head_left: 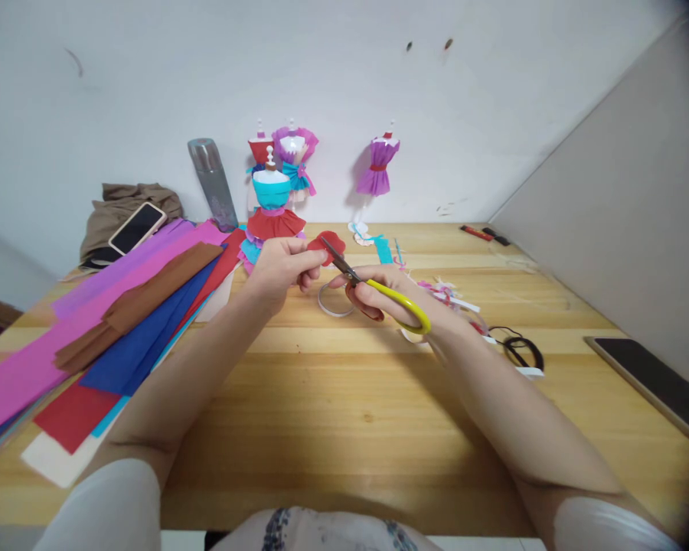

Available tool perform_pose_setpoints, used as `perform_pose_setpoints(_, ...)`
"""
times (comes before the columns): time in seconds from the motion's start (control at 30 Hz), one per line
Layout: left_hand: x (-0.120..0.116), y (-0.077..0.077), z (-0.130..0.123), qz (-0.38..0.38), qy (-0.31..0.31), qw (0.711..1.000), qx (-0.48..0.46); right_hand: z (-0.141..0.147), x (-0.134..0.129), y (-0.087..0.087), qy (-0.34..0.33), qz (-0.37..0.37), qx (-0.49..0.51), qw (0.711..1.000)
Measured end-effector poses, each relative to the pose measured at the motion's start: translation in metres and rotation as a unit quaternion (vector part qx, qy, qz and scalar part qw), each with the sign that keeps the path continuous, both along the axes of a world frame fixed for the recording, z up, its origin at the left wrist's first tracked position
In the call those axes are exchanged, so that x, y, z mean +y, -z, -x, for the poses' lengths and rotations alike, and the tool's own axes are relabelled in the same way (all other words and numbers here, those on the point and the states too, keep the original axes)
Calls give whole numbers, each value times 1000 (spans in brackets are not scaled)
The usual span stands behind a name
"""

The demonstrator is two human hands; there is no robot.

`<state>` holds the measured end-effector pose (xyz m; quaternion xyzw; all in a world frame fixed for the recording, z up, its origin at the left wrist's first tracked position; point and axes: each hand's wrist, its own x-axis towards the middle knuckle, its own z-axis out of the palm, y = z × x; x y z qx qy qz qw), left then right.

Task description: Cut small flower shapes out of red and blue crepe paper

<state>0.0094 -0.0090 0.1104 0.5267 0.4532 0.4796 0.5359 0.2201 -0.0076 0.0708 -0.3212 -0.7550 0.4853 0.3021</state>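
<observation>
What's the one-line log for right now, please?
left hand: red piece | right hand: yellow-handled scissors | blades: across red piece | behind: dressed mannequins

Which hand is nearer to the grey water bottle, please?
Left: the left hand is in front of the grey water bottle, to its right; the right hand, holding yellow-handled scissors, is farther right.

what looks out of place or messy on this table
The loose scraps to the right of the scissors look untidy: small, mixed-colour bits strewn about. The grey bottle at the back left seems to lean, though that may be lens distortion. I see no spill.
</observation>
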Motion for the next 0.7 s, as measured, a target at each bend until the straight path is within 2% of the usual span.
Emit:
perform_pose_setpoints(0.37, -1, -3, -2, 6, -10, 1000, 3, 5, -4, -6, 25, -15, 6, 1000)
perform_pose_setpoints(0.7, -2, -5, -1, 10, -16, 1000, 15, 4, -3, -4, 30, -2, 11, 999)
